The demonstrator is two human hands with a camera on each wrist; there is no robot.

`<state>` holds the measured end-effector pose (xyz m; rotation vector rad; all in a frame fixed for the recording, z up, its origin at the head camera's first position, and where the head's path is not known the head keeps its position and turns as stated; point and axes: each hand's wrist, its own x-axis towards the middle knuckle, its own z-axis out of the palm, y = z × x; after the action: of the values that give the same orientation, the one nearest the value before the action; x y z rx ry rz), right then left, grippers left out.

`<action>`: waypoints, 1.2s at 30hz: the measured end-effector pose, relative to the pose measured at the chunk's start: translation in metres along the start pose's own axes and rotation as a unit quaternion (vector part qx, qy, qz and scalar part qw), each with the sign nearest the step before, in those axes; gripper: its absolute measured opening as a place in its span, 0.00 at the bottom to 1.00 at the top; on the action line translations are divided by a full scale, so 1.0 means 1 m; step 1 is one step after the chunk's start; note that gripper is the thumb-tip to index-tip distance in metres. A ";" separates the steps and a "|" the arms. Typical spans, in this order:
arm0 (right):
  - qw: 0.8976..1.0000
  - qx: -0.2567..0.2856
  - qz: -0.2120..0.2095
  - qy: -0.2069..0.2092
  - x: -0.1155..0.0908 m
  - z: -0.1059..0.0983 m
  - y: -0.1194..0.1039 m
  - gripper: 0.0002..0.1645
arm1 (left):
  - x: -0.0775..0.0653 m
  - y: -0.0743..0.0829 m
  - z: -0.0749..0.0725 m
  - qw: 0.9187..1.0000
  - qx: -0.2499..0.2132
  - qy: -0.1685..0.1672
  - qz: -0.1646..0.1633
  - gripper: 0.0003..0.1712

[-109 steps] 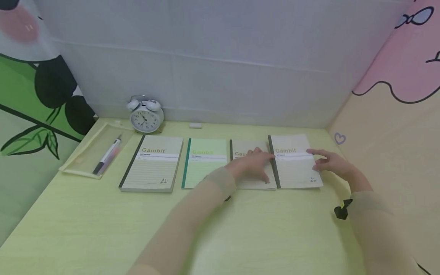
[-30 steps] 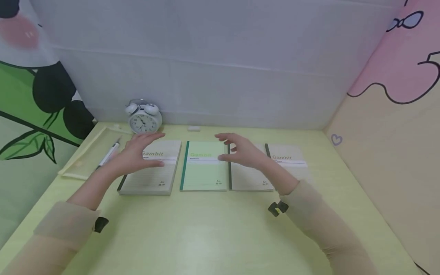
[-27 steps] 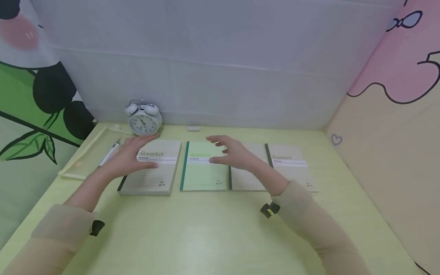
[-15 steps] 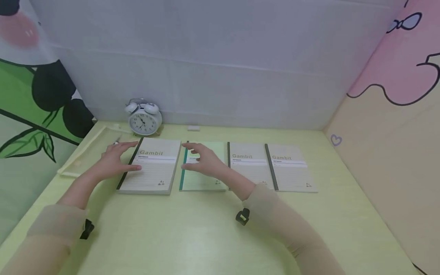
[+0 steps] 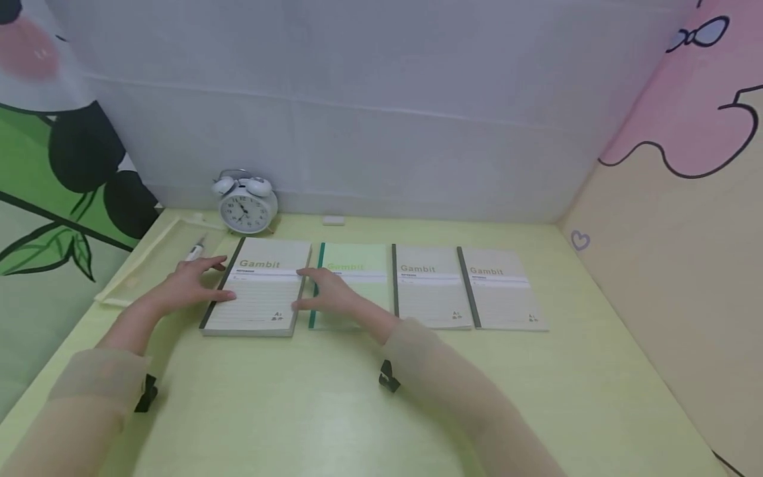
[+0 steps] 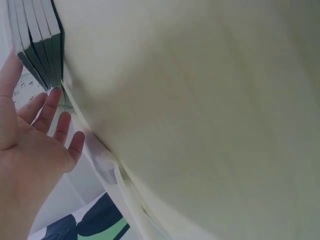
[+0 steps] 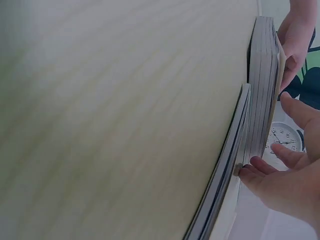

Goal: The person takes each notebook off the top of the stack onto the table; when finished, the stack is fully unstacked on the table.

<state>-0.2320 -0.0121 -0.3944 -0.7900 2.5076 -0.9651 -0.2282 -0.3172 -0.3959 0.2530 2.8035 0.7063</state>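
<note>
A thick stack of white Gambit notebooks (image 5: 265,295) lies at the left of the row, with several dark spines showing in the left wrist view. My left hand (image 5: 187,285) is at its spine side, thumb over the cover's edge and fingers along the side. On the opposite side my right hand (image 5: 330,295) has its thumb and forefinger at the stack's right edge, and it overlaps a green notebook (image 5: 363,255). In the right wrist view the right fingers (image 7: 252,175) are extended beside the stack's page edges (image 7: 260,75).
Two more white notebook places follow to the right: a middle notebook (image 5: 426,295) and an end notebook (image 5: 507,298). Behind the stack stands a white alarm clock (image 5: 244,211). A translucent pouch (image 5: 119,291) with a pen (image 5: 195,252) lies far left; a small white block (image 5: 333,220) is near the back wall.
Both hands have left the right-hand notebooks and moved left, lowering to either side of the thick stack. The right hand has crossed over the green notebook.
</note>
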 end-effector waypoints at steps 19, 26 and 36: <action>0.999 -0.040 0.023 0.014 0.010 0.007 -0.001 0.43 | -0.002 0.009 -0.003 0.999 -0.035 -0.009 -0.005 0.57; 0.999 0.013 0.020 0.032 0.009 -0.003 -0.001 0.43 | 0.003 0.016 -0.009 0.999 -0.045 0.021 0.010 0.51; 0.994 0.100 -0.005 0.040 -0.009 -0.013 -0.010 0.40 | -0.011 0.032 -0.025 0.998 -0.024 0.037 0.036 0.45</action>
<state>-0.2278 -0.0065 -0.3768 -0.7166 2.4263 -1.2508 -0.2205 -0.3024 -0.3570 0.3276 2.8557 0.8142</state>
